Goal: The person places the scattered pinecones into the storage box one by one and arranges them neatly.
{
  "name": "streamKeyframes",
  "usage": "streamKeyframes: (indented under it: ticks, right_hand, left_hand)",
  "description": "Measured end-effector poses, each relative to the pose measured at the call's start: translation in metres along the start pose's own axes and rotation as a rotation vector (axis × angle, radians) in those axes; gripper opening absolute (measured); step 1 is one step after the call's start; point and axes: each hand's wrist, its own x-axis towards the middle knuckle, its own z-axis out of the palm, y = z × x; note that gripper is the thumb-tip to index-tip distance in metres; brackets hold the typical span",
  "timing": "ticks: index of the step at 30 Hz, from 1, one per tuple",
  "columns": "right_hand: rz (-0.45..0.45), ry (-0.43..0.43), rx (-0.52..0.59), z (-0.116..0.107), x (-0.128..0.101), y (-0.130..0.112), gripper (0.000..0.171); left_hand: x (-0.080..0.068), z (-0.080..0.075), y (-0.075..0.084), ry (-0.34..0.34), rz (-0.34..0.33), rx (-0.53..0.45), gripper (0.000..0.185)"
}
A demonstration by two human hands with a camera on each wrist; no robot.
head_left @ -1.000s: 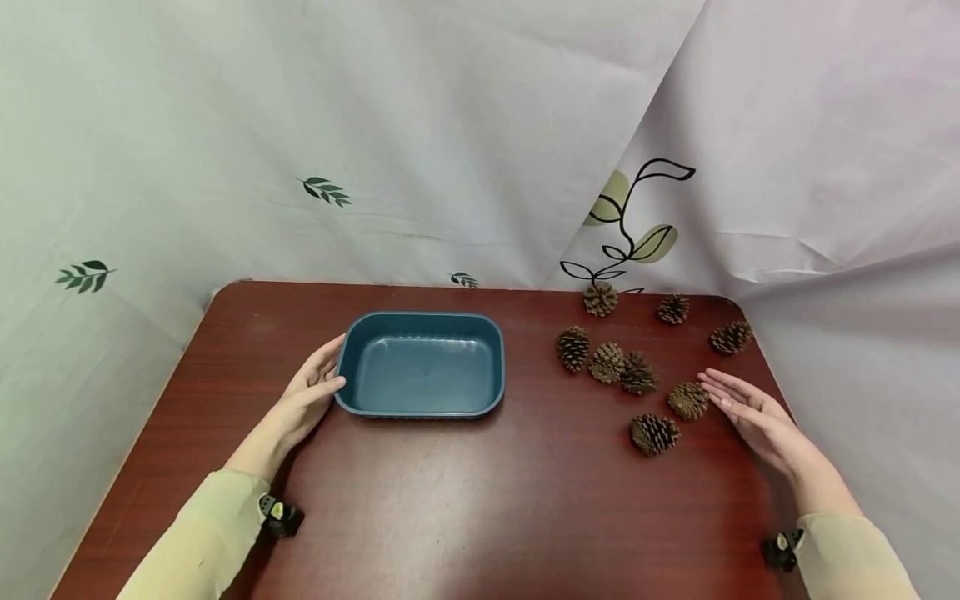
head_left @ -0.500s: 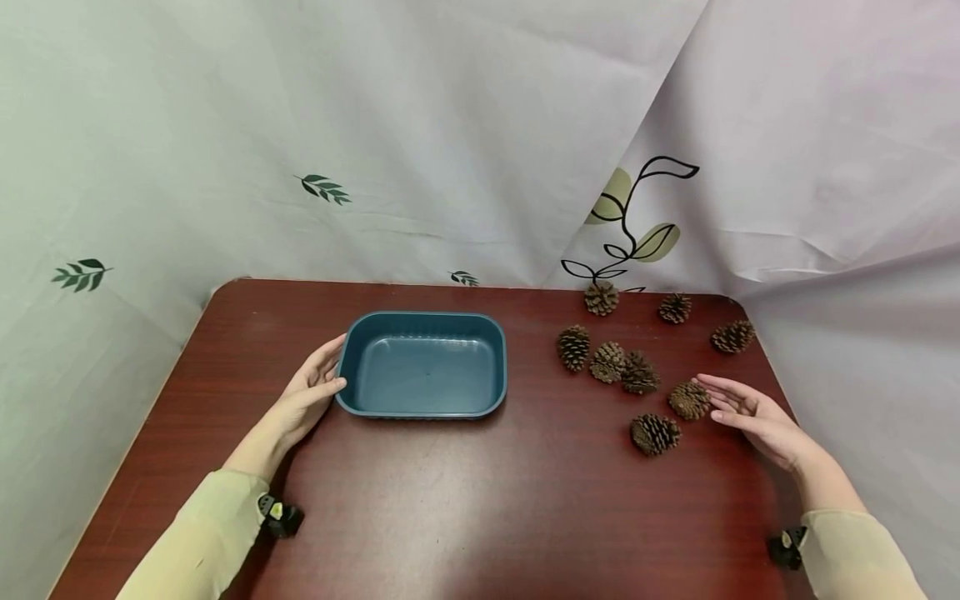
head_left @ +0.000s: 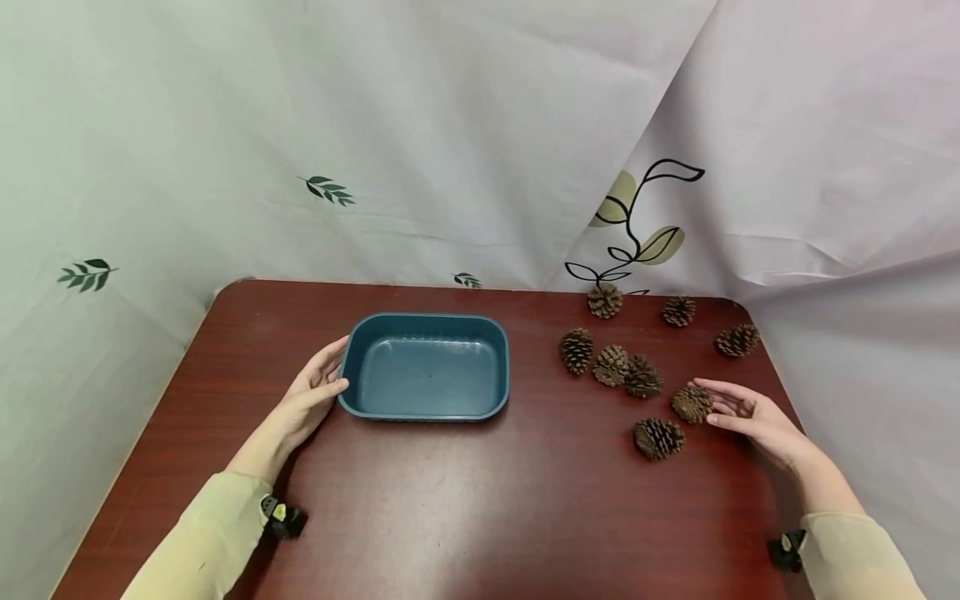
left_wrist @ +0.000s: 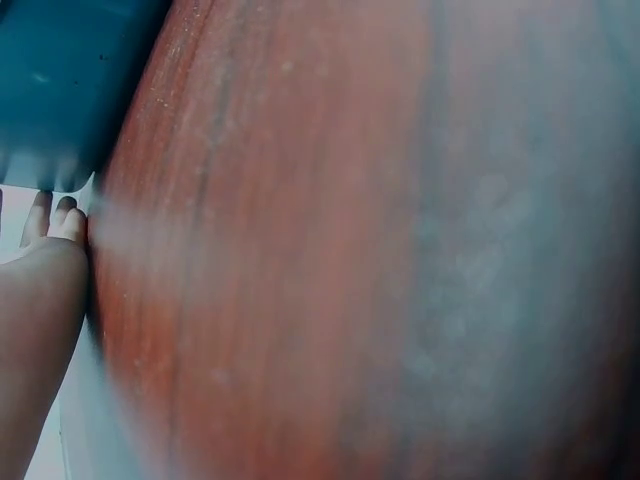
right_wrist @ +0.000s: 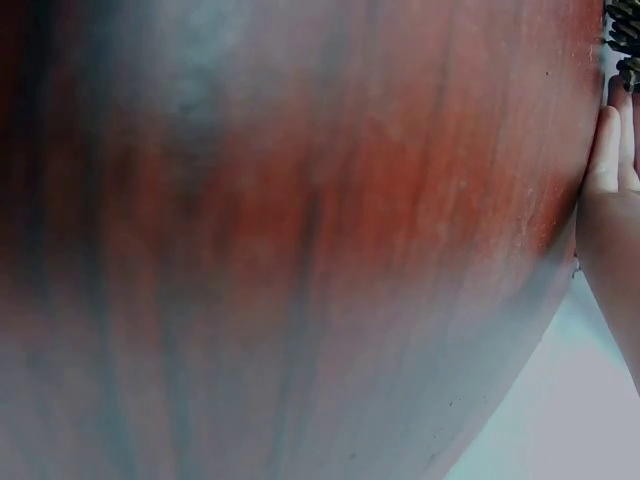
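Observation:
A dark blue rectangular plastic basin [head_left: 427,383] sits on the table, its inside bare. My left hand [head_left: 311,387] rests against its left end, thumb tip at the rim and fingers along the outer wall. The left wrist view shows these fingers reaching up to the basin [left_wrist: 70,80]. At the right, my right hand [head_left: 753,421] is beside a brown pine cone [head_left: 692,403], index finger behind it and thumb at its near right side. Whether the fingers press on it cannot be made out. In the right wrist view a cone [right_wrist: 627,35] shows at the edge.
Several more pine cones lie on the right half of the table, the nearest one [head_left: 658,438] to the front left of my right hand. A reddish-brown table [head_left: 480,517] runs back to a white cloth [head_left: 450,150] printed with leaves.
My right hand's fingers have moved a little leftward behind the pine cone, and the thumb has spread away from them. The left hand and basin stay together; the whole view shifts slightly.

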Motion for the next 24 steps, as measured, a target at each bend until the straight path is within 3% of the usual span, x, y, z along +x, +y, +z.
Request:
streamKeyframes:
  ticks: [10,17,24]
  right_hand:
    - [0.032,0.084,-0.084,0.0028,0.0007,-0.0009,0.047]
    - [0.035,0.122,0.03,0.0024,-0.0001,0.0007,0.046]
    - [0.06,0.174,0.007,0.0026,0.0012,0.0004,0.043]
  left_hand:
    - [0.0009,0.0004,-0.0006,-0.012,0.021,-0.042,0.069]
    - [0.0008,-0.0009,-0.0031,-0.016,0.025,-0.05,0.068]
    - [0.0011,-0.0007,-0.0011,-0.018,0.028,-0.053,0.067]
